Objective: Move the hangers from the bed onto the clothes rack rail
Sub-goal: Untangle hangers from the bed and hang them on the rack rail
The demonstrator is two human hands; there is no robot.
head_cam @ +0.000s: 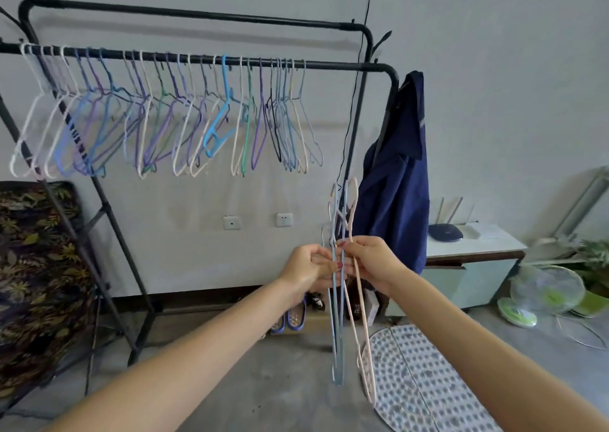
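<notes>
- A single wide-angle view from the person's head, facing forward and slightly down.
- Both forearms reach in from the bottom edge, close to the lens.
- The clothes rack rail (pixel 204 59) crosses the upper left, near the wall behind.

Your fingers (pixel 324 260) are covering the necks of the held hangers (pixel 337 316), so their count is unclear. Rail (pixel 197 58) is running off the left edge. Patterned fabric (pixel 29 267) is getting cropped left. Bed isn't showing.
</notes>
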